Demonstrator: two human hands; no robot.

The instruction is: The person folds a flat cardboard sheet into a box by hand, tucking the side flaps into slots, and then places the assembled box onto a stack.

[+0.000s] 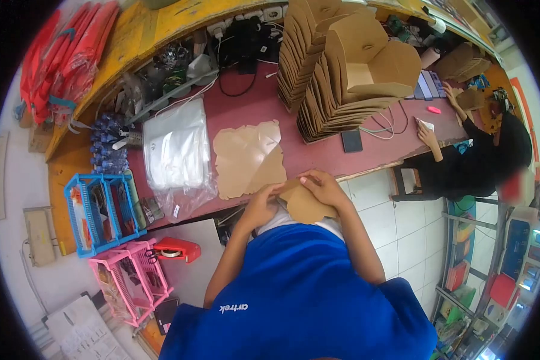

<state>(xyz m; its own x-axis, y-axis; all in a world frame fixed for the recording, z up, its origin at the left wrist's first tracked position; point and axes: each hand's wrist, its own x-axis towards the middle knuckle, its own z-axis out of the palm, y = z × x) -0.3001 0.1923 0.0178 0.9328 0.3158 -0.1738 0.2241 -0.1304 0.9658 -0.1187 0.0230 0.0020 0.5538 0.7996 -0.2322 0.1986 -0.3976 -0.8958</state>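
At the front edge of the table, close to my body, both hands are on a brown cardboard piece [308, 205] with a notched outline. My left hand [261, 207] holds its left side, the fingers partly hidden. My right hand [323, 188] grips its upper right part, fingers curled over the cardboard. Just beyond them a flat, die-cut cardboard sheet [249, 159] lies on the table, light glinting off its surface. Farther back on the right rise tall nested stacks of folded cardboard boxes [336, 102].
A pile of clear plastic bags [179, 147] lies left on the red tabletop [246, 99]. Blue [102, 210] and pink baskets [132, 279] stand at left, with a red tape dispenser [180, 250] nearby. A black phone-like object [352, 141] lies beside the stacks. Another person [462, 162] works at right.
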